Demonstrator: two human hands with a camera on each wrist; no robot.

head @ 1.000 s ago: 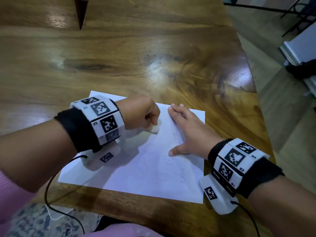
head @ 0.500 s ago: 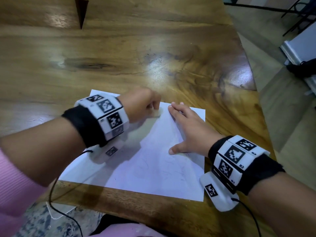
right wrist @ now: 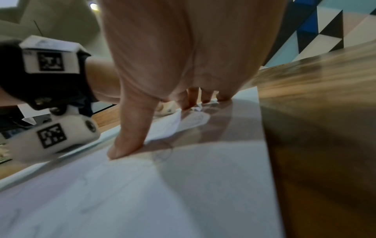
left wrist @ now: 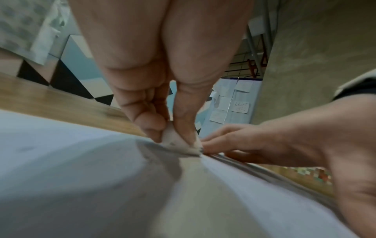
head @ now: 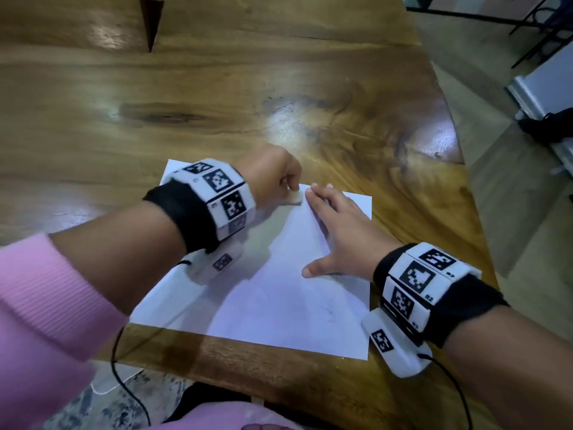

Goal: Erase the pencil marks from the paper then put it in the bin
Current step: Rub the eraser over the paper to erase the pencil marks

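Note:
A white sheet of paper (head: 279, 305) with faint pencil lines lies near the front edge of the wooden table (head: 217, 103). My left hand (head: 273, 178) pinches a small white eraser (head: 296, 198) and presses it on the paper's far edge; the left wrist view shows the eraser (left wrist: 177, 143) between thumb and fingers. My right hand (head: 338, 234) lies flat on the paper's right part, fingers straight, thumb spread. Its fingertips (left wrist: 209, 145) lie right beside the eraser. Pencil scribbles (right wrist: 162, 154) show by the right thumb. No bin is in view.
The table's right edge (head: 459, 169) curves away to the tiled floor. A dark triangular notch (head: 150, 20) sits at the far left of the table. Black cables hang from both wrist units.
My left hand with the eraser has slid away from me along the paper to its far edge. The right hand has stayed flat in place.

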